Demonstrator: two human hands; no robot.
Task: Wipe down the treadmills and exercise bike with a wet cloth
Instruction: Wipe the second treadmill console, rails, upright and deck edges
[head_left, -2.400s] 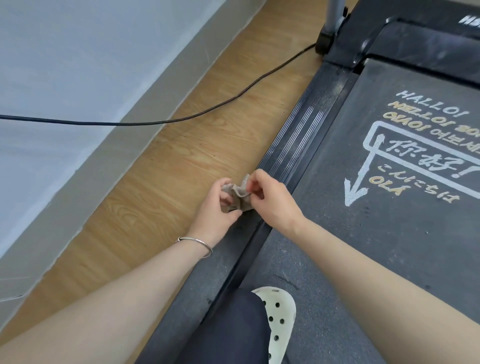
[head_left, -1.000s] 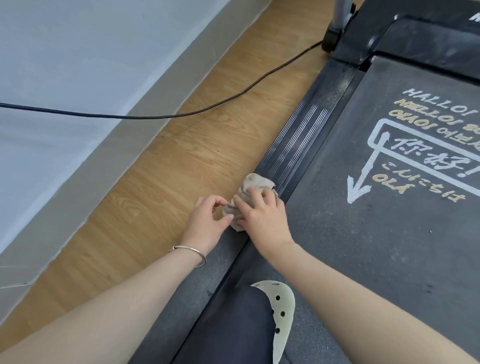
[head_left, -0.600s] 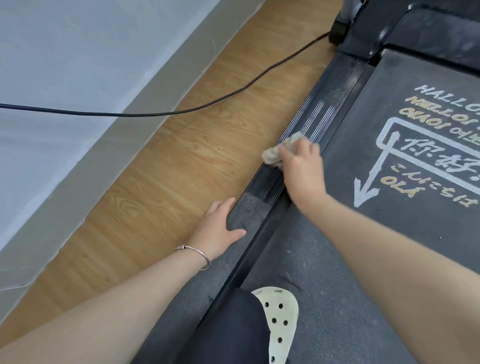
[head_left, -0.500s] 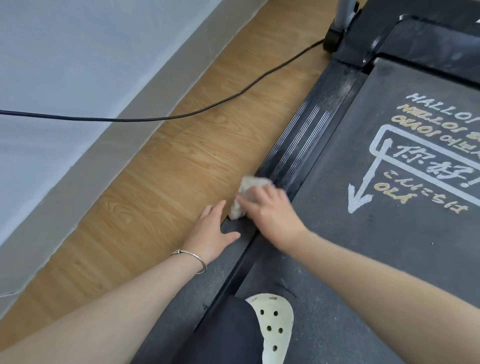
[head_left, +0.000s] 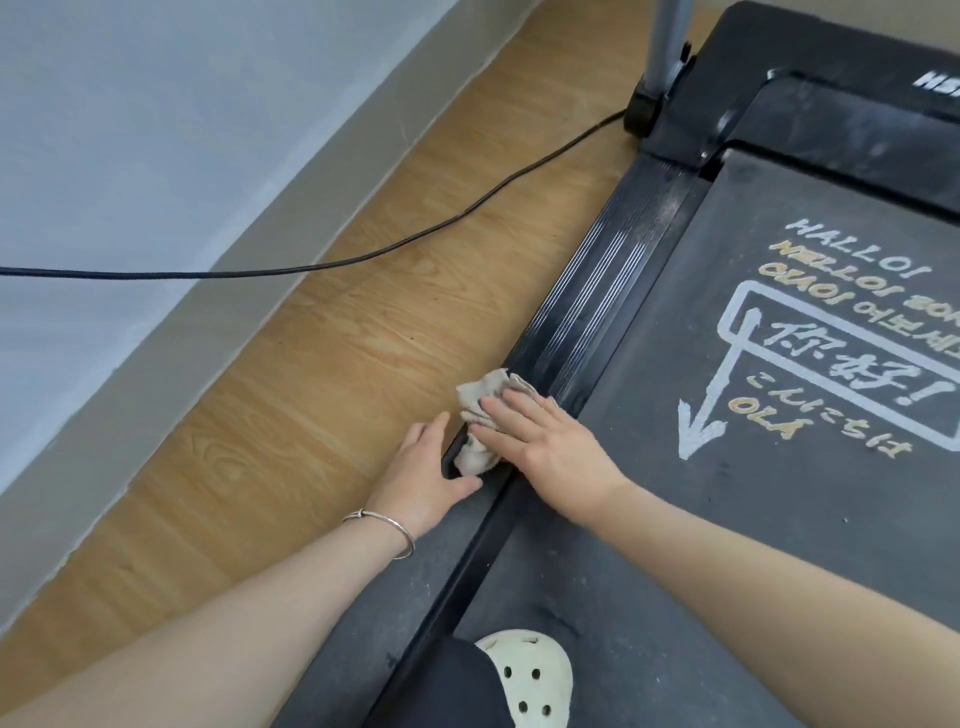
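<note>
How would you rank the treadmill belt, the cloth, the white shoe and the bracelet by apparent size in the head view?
1. treadmill belt
2. cloth and white shoe: similar; both partly hidden, shoe nearer the camera, so unranked
3. bracelet

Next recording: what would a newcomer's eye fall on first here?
Centre frame, the right hand presses a crumpled beige cloth onto the treadmill's black side rail, with the left hand flat beside it. To the right, white and yellow greetings are printed on the treadmill belt, and a black cable crosses the wooden floor on the left.
</note>
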